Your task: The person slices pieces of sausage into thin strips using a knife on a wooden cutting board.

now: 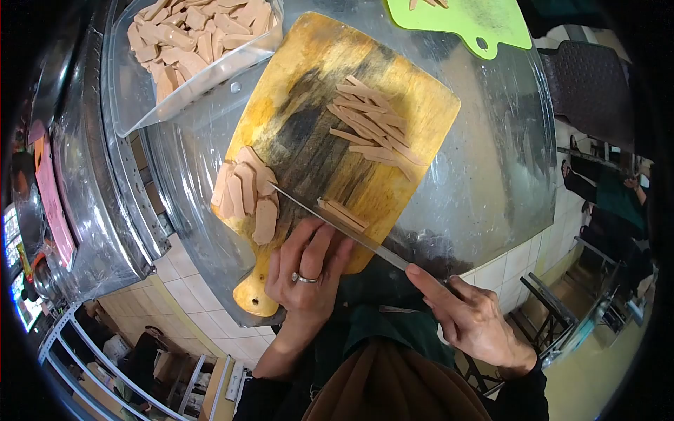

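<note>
My right hand [474, 316] is closed round the handle of a knife [351, 231], whose blade slants up and left over the wooden cutting board [281, 77]. Just left of the blade, my left hand [309, 266], with a ring on one finger, has its fingers bent together and pressed down; what lies under the fingertips is hidden. Cut strips [342, 214] lie against the blade's far side. A pile of thin strips [372, 123] rests on the board's upper right. Flat tan slices [246, 186] overlap near the board's left edge.
A clear plastic tub [203, 88] full of tan slices stands at the upper left of the metal table [484, 168]. At the top right lies a green cutting board [456, 24] with a few strips. A person in dark clothing [618, 186] is at the far right.
</note>
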`<state>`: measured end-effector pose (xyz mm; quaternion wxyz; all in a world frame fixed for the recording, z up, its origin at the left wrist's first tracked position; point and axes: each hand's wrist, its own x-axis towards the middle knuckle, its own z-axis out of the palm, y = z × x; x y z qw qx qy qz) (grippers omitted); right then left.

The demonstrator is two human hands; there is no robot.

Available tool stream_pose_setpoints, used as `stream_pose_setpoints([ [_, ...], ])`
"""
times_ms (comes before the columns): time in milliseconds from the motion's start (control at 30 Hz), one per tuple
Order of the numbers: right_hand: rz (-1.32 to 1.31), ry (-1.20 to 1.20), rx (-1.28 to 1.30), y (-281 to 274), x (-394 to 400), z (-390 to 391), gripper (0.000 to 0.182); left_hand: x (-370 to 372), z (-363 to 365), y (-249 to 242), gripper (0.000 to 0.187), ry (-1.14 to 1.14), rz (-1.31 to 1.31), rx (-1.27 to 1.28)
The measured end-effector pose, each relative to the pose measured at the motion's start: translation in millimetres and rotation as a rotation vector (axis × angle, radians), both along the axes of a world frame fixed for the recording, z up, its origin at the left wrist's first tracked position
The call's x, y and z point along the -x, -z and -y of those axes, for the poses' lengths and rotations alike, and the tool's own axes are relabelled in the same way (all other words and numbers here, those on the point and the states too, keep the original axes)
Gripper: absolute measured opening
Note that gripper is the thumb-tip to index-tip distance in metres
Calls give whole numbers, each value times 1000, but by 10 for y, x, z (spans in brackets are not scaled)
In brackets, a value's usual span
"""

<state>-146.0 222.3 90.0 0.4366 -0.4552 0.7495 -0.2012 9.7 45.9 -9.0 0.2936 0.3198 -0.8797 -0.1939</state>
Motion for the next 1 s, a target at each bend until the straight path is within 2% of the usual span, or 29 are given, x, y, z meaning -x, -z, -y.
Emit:
stream_pose_setpoints([
  [233, 48, 50, -85, -44, -42, -17, 88, -32, 9, -10, 45, 6, 25, -28],
  [333, -29, 11, -67, -38, -47, -35, 88, -43, 4, -13, 46, 7, 27, -35],
  [433, -33, 10, -65, -65, -44, 12, 76, -39, 19, -23, 47, 22, 34, -31],
  [533, 24, 29, -78, -21, -48, -28, 90, -23, 35, -39, 47, 41, 33, -31],
  [733, 66, 11, -108, 101, 15, 204, 94, 28, 16, -48, 45, 17, 30, -20],
  [1000, 32, 64, 75, 168, 23, 65, 81, 57, -21, -5, 42, -32, -20, -7],
])
